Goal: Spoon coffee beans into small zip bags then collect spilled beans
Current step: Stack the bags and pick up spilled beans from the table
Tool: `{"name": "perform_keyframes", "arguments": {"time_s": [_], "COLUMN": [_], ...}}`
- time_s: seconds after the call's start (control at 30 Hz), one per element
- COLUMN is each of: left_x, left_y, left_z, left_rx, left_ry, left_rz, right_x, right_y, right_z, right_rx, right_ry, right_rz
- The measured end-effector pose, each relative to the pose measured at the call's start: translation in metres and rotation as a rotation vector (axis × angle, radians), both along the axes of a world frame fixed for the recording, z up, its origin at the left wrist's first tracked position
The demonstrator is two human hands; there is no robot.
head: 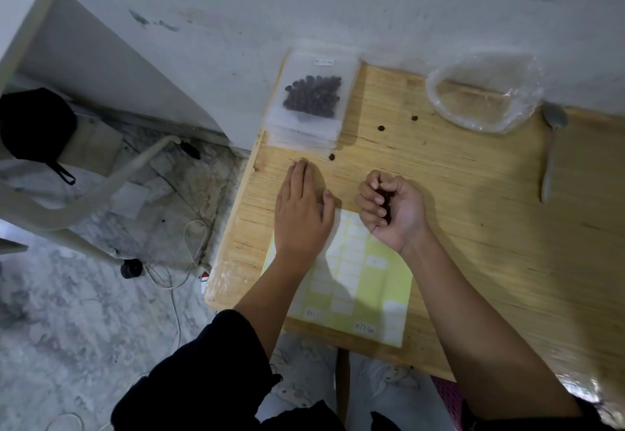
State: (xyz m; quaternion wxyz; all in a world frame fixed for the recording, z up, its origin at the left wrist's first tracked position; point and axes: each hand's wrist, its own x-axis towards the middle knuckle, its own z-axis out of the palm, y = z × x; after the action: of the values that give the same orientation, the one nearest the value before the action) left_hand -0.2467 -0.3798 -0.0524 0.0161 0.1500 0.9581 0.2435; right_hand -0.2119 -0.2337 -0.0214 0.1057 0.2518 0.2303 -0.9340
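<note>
Spill collection in hand: right hand (392, 209), grip curled round gathered beans (385, 199); left hand (301, 214) flat, empty; next likely pinching the far stray beans (381, 128).

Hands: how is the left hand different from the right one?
The left hand lies flat, palm down, fingers straight; the right hand is turned palm up with fingers curled. The left hand holds nothing visible; the right hand cups dark coffee beans. Both are over the wooden table, by the label sheet.
</note>
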Motion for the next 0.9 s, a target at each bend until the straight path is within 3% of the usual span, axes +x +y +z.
{"name": "perform_keyframes", "arguments": {"time_s": [0.23,0.63,0.9], "left_x": [0.001,0.0,0.0], "left_y": [-0.001,-0.001,-0.001], "left_z": [0.001,0.004,0.005], "left_rx": [-0.001,-0.014,0.003], "left_ry": [-0.001,-0.031,-0.027], "left_rz": [-0.007,-0.016,-0.008], "right_x": [-0.004,-0.039,-0.06], "right_y": [0.005,-0.014,-0.027], "right_z": [0.007,0.015,0.019], "right_rx": [0.238,1.571,1.828], "right_ry": [-0.078,0.026,-0.069], "right_rz": [0.055,0.466,0.572]}}
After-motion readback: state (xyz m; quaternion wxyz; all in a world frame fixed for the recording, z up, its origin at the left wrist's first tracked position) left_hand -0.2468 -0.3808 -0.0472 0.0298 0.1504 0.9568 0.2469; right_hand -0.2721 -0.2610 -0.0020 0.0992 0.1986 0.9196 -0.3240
